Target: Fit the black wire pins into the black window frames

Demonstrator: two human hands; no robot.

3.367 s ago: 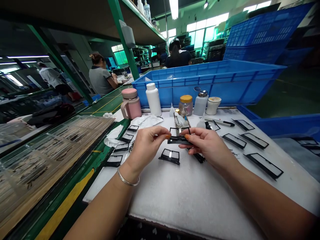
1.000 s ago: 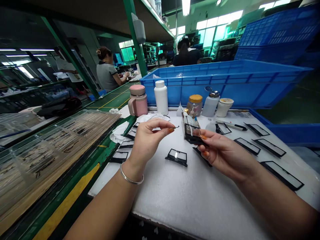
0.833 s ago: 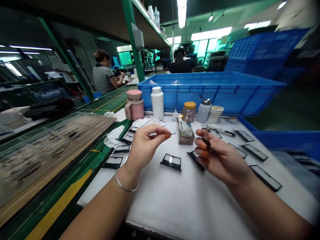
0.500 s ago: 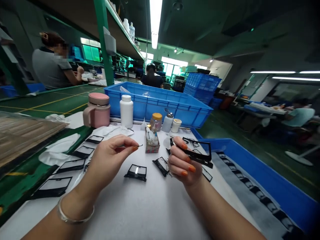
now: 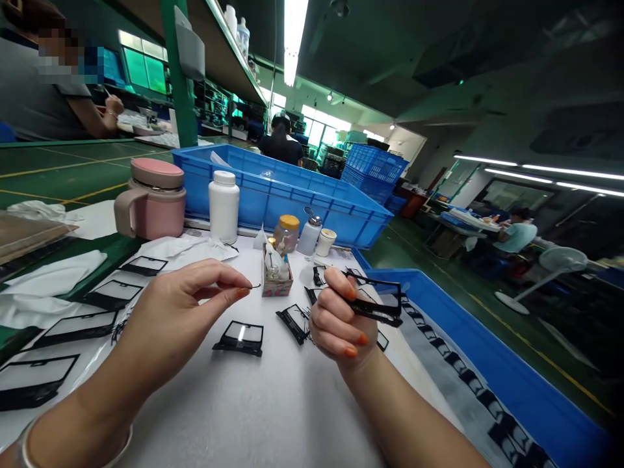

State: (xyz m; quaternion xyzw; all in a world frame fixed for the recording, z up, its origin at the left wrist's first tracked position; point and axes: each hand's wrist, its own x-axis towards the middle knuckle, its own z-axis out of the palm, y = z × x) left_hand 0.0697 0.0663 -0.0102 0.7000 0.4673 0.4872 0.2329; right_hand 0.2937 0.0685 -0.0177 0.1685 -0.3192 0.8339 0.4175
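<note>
1. on the white table (image 5: 244, 403), the left hand (image 5: 170, 305) pinches a thin black strip (image 5: 253, 286) tight so it cannot drop.
2. the right hand (image 5: 338, 318) closes on a black frame (image 5: 375, 300), holding it up by its edge.

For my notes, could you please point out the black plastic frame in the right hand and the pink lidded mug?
Black plastic frame (image 5: 376, 311), head view, lower bar.
Pink lidded mug (image 5: 155, 218), head view, body.
</note>
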